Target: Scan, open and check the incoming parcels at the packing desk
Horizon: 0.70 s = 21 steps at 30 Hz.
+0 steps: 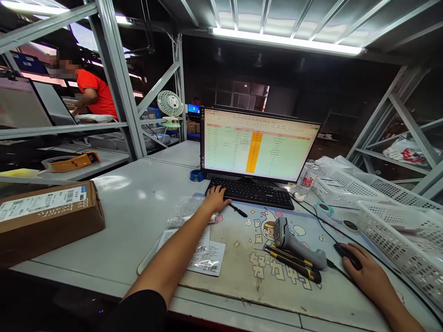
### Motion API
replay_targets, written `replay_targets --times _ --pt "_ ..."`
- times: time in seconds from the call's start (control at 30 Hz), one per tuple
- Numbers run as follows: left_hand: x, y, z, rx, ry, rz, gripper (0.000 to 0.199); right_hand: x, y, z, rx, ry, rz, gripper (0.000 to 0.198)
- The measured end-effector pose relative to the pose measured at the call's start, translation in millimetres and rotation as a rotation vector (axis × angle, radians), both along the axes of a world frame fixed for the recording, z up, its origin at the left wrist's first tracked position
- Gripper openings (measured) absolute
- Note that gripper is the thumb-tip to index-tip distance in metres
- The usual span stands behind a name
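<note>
My left hand [215,201] rests on the left end of a black keyboard [261,196], its fingers spread over the keys. A black computer mouse [349,256] lies under my right hand [367,269], which is curled round it. Above the keyboard stands a monitor [224,138] showing a spreadsheet with an orange column. Beside my left hand are a black pen [238,210] and some bubble wrap [183,210]. White flat packets [211,259] lie partly behind my left forearm. Between my hands a grey barcode scanner [294,242] lies next to a yellow-and-black utility knife [294,266].
A brown cardboard box [51,230] stands at the table's left. White perforated baskets [391,230] line the right side, with tape rolls [324,209] near them. A printed desk mat [238,276] covers the front. Beyond the metal frame [117,78], a person in orange [95,92] bends over.
</note>
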<state>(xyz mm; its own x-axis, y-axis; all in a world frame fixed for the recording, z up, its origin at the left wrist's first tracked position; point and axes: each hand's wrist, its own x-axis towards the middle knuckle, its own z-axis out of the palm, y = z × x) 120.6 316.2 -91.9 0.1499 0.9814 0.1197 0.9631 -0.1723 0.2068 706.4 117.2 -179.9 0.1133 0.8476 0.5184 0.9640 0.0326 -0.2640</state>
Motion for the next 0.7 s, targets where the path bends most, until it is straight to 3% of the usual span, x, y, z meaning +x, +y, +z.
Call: replay_targets --times 0.2,0.43,0.7 --pt "-0.6 1.5 -2.1 -0.03 -0.017 0.0 0.078 6.6 0.6 1.7 -0.069 -0.016 -0.018 0.057" --pt "-1.9 4.0 -3.7 -0.081 -0.028 0.01 0.087 -5.0 -5.6 6.9 -0.035 -0.045 -0.036 0.059" --pt "-1.8 2.7 1.5 -0.078 -0.022 -0.035 0.073 -9.3 -6.4 8.0 -0.035 -0.036 -0.073 0.061"
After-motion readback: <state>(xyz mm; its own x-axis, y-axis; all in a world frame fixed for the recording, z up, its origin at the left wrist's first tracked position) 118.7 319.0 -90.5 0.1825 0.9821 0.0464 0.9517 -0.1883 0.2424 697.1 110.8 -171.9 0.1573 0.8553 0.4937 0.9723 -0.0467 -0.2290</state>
